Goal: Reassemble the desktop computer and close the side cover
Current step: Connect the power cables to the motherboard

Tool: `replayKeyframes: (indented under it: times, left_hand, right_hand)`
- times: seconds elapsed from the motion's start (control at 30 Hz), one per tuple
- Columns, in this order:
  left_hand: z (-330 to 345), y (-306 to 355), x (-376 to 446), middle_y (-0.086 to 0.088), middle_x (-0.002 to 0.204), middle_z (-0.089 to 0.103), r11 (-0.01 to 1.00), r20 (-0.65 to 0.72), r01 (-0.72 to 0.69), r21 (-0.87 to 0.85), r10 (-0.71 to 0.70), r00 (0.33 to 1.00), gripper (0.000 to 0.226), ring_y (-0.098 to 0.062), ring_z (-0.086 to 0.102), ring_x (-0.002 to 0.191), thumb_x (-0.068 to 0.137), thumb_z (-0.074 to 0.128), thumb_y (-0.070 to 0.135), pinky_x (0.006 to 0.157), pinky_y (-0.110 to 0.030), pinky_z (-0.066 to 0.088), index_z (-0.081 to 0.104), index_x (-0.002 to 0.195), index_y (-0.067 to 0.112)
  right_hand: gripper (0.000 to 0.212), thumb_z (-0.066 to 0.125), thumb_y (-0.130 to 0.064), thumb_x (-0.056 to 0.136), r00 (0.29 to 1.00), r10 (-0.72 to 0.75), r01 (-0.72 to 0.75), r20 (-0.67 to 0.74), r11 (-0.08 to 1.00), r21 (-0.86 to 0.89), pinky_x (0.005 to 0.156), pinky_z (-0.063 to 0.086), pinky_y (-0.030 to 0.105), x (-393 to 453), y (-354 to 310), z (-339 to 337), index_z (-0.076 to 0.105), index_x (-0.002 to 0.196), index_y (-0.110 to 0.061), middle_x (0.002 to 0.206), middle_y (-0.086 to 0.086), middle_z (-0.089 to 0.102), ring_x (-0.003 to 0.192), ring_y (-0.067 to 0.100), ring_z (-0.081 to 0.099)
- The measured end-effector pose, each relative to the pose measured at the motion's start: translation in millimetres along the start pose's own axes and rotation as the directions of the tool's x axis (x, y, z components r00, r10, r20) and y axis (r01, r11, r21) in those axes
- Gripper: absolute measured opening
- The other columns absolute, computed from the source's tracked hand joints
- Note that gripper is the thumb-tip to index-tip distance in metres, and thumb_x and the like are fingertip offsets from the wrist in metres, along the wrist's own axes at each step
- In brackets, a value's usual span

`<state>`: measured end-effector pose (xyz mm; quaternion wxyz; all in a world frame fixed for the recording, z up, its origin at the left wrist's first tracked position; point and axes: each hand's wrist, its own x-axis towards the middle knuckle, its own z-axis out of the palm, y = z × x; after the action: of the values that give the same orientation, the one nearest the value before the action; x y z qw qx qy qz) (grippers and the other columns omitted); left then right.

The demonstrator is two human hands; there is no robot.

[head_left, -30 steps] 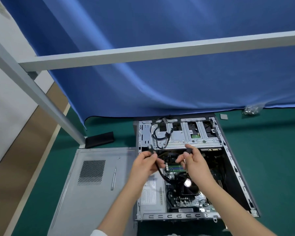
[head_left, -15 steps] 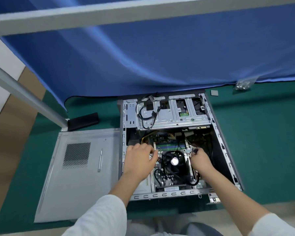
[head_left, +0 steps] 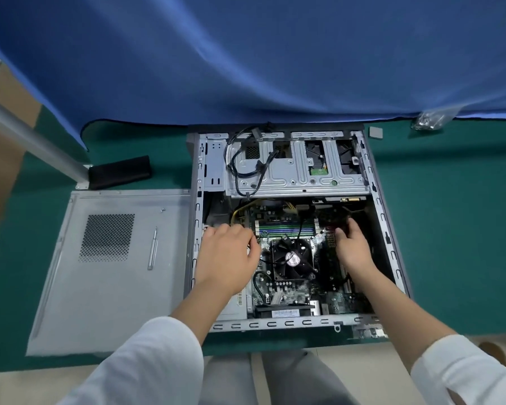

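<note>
The open desktop case (head_left: 376, 206) lies flat on the green mat, motherboard up, with the black CPU fan (head_left: 292, 258) at its middle. My left hand (head_left: 228, 252) rests palm down inside the case, left of the fan; its fingertips are hidden beneath it. To the right of the memory slots (head_left: 287, 228), my right hand (head_left: 352, 247) reaches into the dark area, fingertips lost in shadow. Loose black cables (head_left: 246, 171) lie over the silver drive cage (head_left: 289, 176). The grey side cover (head_left: 114, 287) lies flat to the left of the case.
A slim screwdriver (head_left: 152, 248) lies on the side cover. A black pouch (head_left: 119, 172) sits behind the cover beside a metal post (head_left: 27, 135). A bag of screws (head_left: 428, 121) and a small grey pad (head_left: 375, 132) lie at the back right, under a blue cloth (head_left: 246, 68).
Both hands have come down from above the case, where they held a black cable, into the case on either side of the fan. The camera has tilted downward.
</note>
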<state>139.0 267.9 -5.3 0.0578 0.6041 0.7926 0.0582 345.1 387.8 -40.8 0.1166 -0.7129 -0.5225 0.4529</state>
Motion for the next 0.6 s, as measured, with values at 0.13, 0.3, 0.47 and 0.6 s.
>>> replayKeyframes:
  times: [0.13,0.3,0.47,0.6]
  left_hand:
    - [0,-1,0,0.01,0.071,0.049,1.0,0.001,0.005,0.003,-0.005,1.0,0.035,-0.013,0.035,0.071,0.09,0.025,0.035,0.076,-0.032,0.033,0.053,0.073,0.025]
    - [1,-1,0,0.009,0.071,0.053,1.0,-0.016,0.004,-0.008,-0.004,1.0,0.043,-0.012,0.033,0.07,0.089,0.022,0.036,0.075,-0.032,0.034,0.06,0.075,0.023]
    - [2,-1,1,0.008,0.07,0.055,1.0,-0.033,0.004,-0.012,-0.004,0.999,0.041,-0.012,0.032,0.07,0.089,0.024,0.035,0.075,-0.033,0.035,0.06,0.072,0.022]
    - [2,-1,0,0.007,0.071,0.056,1.0,-0.026,0.0,0.001,0.0,1.0,0.043,-0.013,0.033,0.07,0.088,0.022,0.035,0.075,-0.033,0.034,0.06,0.073,0.023]
  right_hand:
    - [0.042,0.041,-0.013,0.098,0.999,-0.05,0.047,0.001,0.941,-0.334,0.061,0.038,0.03,9,-6,-8,0.031,0.137,-0.001,0.111,0.015,0.059,0.079,0.027,0.057]
    - [0.045,0.039,-0.002,0.095,0.999,-0.02,0.038,0.05,0.921,-0.387,0.051,0.034,0.027,22,-5,-11,0.023,0.136,0.001,0.113,0.002,0.053,0.069,0.017,0.052]
    - [0.05,0.039,0.008,0.094,0.987,-0.143,0.121,-0.067,0.957,-0.262,0.031,0.03,0.012,25,2,-8,0.032,0.142,-0.002,0.129,0.012,0.056,0.052,0.009,0.047]
    - [0.041,0.039,0.007,0.093,0.989,-0.142,0.113,-0.029,0.882,-0.458,0.052,0.047,0.022,23,0,-6,0.051,0.13,-0.006,0.118,0.012,0.063,0.064,0.018,0.055]
